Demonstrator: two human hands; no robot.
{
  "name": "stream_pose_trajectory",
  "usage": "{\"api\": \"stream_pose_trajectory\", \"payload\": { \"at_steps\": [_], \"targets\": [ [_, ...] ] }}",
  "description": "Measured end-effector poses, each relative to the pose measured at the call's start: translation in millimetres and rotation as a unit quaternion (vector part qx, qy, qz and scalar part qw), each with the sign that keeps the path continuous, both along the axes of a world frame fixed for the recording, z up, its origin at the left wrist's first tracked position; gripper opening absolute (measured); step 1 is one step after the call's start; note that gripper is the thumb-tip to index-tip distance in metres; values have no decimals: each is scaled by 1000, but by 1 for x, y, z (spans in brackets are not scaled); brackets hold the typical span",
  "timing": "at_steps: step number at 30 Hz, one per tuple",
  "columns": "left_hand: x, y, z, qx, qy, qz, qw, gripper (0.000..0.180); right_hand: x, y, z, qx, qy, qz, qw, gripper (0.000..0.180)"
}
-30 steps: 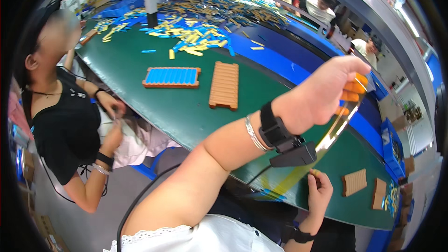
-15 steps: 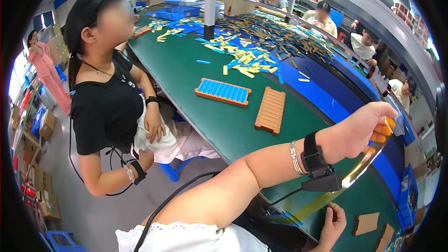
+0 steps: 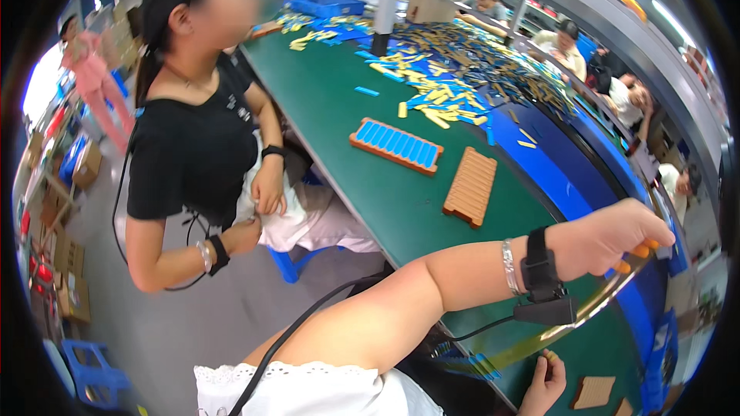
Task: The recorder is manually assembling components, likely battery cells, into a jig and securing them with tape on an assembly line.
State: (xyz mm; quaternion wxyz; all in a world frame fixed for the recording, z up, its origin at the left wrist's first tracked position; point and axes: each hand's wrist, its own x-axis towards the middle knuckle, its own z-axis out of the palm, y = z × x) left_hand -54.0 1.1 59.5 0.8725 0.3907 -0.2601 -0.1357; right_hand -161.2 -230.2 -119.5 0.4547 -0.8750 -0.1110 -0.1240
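My left hand (image 3: 613, 239), with orange-yellow covers on some fingertips, is closed on a long translucent yellow film strip (image 3: 574, 331). The strip curves down from the hand toward my body, beneath the forearm. Several blue pieces (image 3: 484, 366) show at its lower end, though I cannot tell whether they are stuck to it. At the lower right, my right hand (image 3: 544, 385) is near the green tabletop with its fingers curled in. What it holds, if anything, is too small to make out. A brown ridged tray (image 3: 593, 392) lies to its right.
On the green table (image 3: 324, 123) lie a brown tray filled with blue pieces (image 3: 397, 146) and a bare ridged tray (image 3: 470, 186). A heap of blue and yellow strips (image 3: 447, 92) spreads behind them. A person in black (image 3: 193, 139) sits at the left.
The view has turned a little to the left, so the table and trays appear shifted. My left hand still holds the film strip, now lower in view. The seated person's hands have come closer together.
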Motion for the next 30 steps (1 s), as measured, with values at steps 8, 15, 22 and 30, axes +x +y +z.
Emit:
{"api": "stream_pose_trajectory", "payload": {
  "at_steps": [8,15,22,30],
  "targets": [
    [3,-7,2,-28,58,-13,998,28,-8,4,5,4,7,-37,999,18],
    [1,0,3,-12,66,-7,998,31,-1,-2,-4,29,19,-30,999,21],
    [-3,7,8,22,81,15,996,39,0,1,-2,19,30,-46,998,22],
    [5,3,5,7,57,-5,998,43,-3,0,2,24,40,-57,997,23]
  ]
}}
